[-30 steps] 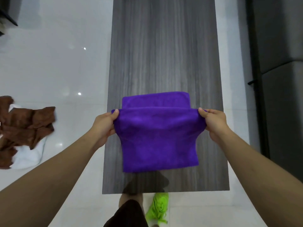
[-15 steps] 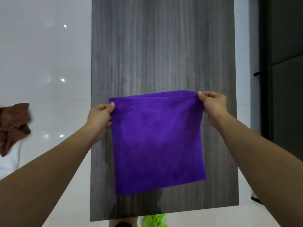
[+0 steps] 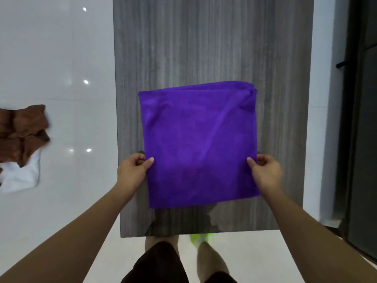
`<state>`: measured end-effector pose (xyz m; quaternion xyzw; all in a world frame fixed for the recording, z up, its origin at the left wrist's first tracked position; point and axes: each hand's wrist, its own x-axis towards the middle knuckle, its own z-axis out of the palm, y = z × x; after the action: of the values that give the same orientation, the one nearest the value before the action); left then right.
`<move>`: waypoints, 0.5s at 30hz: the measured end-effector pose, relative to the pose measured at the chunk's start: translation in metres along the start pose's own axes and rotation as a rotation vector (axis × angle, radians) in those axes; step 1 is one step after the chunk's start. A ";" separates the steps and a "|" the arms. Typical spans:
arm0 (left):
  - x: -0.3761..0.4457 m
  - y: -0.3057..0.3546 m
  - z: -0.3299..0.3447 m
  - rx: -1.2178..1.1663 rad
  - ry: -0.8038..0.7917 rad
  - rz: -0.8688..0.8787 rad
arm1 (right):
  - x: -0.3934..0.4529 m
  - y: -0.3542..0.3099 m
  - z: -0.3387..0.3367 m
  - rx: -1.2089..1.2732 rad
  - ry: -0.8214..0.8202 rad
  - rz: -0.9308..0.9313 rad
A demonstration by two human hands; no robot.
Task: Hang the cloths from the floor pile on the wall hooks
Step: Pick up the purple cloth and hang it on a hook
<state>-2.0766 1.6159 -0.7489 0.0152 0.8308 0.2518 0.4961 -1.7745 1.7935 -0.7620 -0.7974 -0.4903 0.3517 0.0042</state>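
My left hand (image 3: 133, 170) and right hand (image 3: 265, 170) pinch purple cloth (image 3: 199, 144) side edges, spread against grey panel (image 3: 204, 48); brown pile (image 3: 22, 133) far left.

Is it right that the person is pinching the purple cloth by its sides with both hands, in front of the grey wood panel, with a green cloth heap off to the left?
Not quite. In the head view the heap at the left is a brown cloth over a white cloth, not green. The rest holds: the left hand and right hand pinch the sides of the purple cloth before the grey wood panel.

Fuzzy purple cloth (image 3: 200, 144), seemingly wood-grain panel (image 3: 204, 48)
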 end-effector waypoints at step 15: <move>-0.119 -0.133 0.043 -0.110 0.131 -0.159 | -0.060 0.133 -0.028 0.123 -0.064 0.165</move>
<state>-1.9508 1.4842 -0.7256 -0.0944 0.8450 0.2571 0.4592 -1.6720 1.6868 -0.7541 -0.8218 -0.4002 0.4055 0.0086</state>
